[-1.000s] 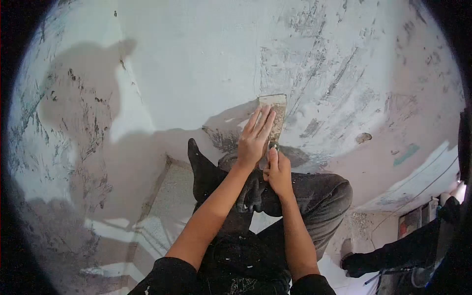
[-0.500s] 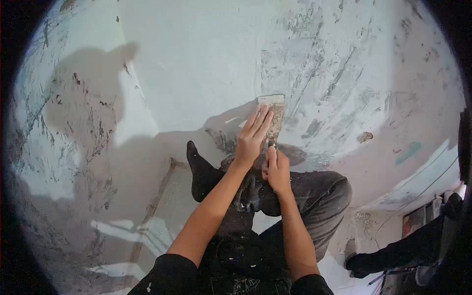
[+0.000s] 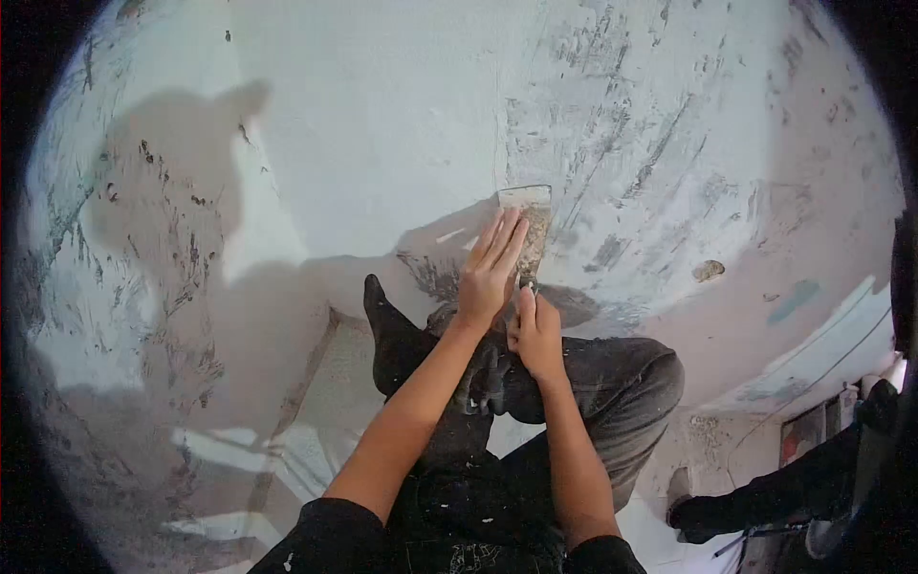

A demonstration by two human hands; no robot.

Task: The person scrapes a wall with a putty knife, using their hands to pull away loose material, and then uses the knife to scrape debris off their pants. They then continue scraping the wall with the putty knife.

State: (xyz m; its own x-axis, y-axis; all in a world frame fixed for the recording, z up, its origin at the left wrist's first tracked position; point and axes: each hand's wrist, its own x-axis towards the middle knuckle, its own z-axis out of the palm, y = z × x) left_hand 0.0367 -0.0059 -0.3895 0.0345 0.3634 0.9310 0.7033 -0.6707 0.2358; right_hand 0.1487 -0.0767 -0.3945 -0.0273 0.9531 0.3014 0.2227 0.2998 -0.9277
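Note:
My right hand (image 3: pixel 537 330) is closed around the dark handle of a scraper (image 3: pixel 536 232), whose broad blade is crusted with dried plaster. The blade's far edge lies against the wall (image 3: pixel 382 124). Pressed flat on the left part of the blade is my left hand (image 3: pixel 491 268), its fingers stretched out and lying nearly side by side. Right of the blade the wall is scuffed with grey streaks, while the surface to its left is smoother and whiter. Part of the handle is hidden inside my right hand.
My bent knee (image 3: pixel 636 368) and my foot in a dark sock (image 3: pixel 390 325) are just below the scraper. Another person's dark-clothed leg (image 3: pixel 765 493) reaches in at the lower right, near a thin cable (image 3: pixel 765 411). Shadows fall across the wall at left.
The scraper and both hands have shifted very slightly, a little to the left. The grip on the scraper is the same.

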